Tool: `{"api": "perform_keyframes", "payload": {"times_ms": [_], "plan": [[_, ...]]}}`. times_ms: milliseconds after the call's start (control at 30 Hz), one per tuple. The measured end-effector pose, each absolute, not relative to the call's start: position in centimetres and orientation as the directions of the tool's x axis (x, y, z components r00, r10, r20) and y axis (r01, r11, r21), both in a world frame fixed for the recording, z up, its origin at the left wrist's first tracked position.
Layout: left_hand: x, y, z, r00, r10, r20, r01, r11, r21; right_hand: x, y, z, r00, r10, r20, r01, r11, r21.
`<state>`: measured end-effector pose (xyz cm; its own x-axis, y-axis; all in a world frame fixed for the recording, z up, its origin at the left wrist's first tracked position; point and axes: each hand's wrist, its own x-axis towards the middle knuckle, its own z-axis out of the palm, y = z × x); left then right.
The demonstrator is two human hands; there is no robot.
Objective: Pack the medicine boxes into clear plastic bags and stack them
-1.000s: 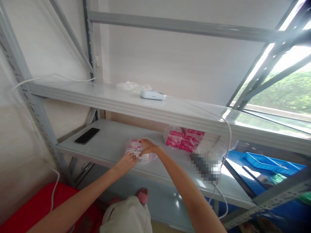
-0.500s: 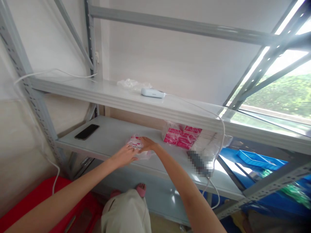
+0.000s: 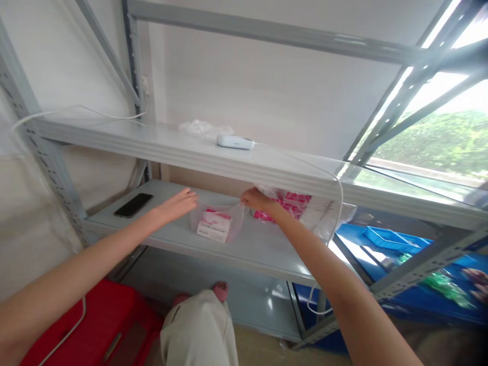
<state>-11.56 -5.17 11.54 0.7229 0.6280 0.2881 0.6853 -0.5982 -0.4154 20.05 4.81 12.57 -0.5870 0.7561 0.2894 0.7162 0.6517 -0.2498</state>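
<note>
A clear plastic bag (image 3: pixel 237 223) stands on the middle shelf, its mouth stretched between my two hands. Inside it sits a small white and pink box (image 3: pixel 214 226), tilted slightly, with print on its front. My left hand (image 3: pixel 183 201) pinches the bag's left top corner. The right top corner is in the closed fingers of my right hand (image 3: pixel 254 198). Just behind my right hand lie several pink boxes (image 3: pixel 292 206) in clear plastic wrap, partly covered by my right forearm.
A black phone (image 3: pixel 133 205) lies at the shelf's left. On the upper shelf (image 3: pixel 171 145) are a white device (image 3: pixel 235 142) with a cable and crumpled plastic (image 3: pixel 204 128). A red stool (image 3: pixel 102 315) stands lower left; blue trays (image 3: pixel 396 239) are at right, near another person's hand (image 3: pixel 478 282).
My hands have moved apart and up from the box, drawing the bag's top edge upright around it. The box now shows its front. The view has shifted slightly.
</note>
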Motion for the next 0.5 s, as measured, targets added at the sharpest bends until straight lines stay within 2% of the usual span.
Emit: {"api": "perform_keyframes", "payload": {"times_ms": [100, 167, 233, 300, 333, 400, 433, 500], "plan": [[-11.0, -5.2, 12.0, 0.721, 0.608, 0.333, 0.692, -0.611, -0.384, 19.9, 4.4, 13.3, -0.648, 0.701, 0.298, 0.659, 0.712, -0.242], [-10.9, -5.0, 11.9, 0.726, 0.601, 0.333, 0.687, -0.642, -0.341, 20.1, 4.1, 13.0, -0.645, 0.677, 0.355, 0.613, 0.735, -0.289], [-10.8, -4.9, 11.7, 0.734, 0.594, 0.329, 0.677, -0.676, -0.289, 20.6, 3.7, 12.2, -0.573, 0.687, 0.447, 0.536, 0.726, -0.431], [-10.7, -4.7, 11.4, 0.686, 0.601, 0.409, 0.713, -0.666, -0.217, 21.5, 3.0, 10.8, -0.457, 0.743, 0.488, 0.390, 0.661, -0.641], [-10.7, -4.6, 11.1, 0.620, 0.622, 0.478, 0.756, -0.635, -0.155, 21.9, 2.5, 9.8, -0.410, 0.781, 0.471, 0.304, 0.604, -0.737], [-10.6, -4.1, 10.4, 0.407, 0.710, 0.575, 0.849, -0.526, 0.048, 22.5, 1.4, 7.6, -0.345, 0.853, 0.391, 0.164, 0.465, -0.870], [-10.6, -3.6, 9.9, 0.302, 0.768, 0.565, 0.870, -0.464, 0.166, 22.4, 1.0, 6.5, -0.320, 0.884, 0.342, 0.143, 0.401, -0.905], [-10.7, -2.3, 9.0, 0.193, 0.861, 0.471, 0.867, -0.374, 0.328, 21.7, 0.3, 4.5, -0.259, 0.929, 0.263, 0.213, 0.321, -0.923]]}}
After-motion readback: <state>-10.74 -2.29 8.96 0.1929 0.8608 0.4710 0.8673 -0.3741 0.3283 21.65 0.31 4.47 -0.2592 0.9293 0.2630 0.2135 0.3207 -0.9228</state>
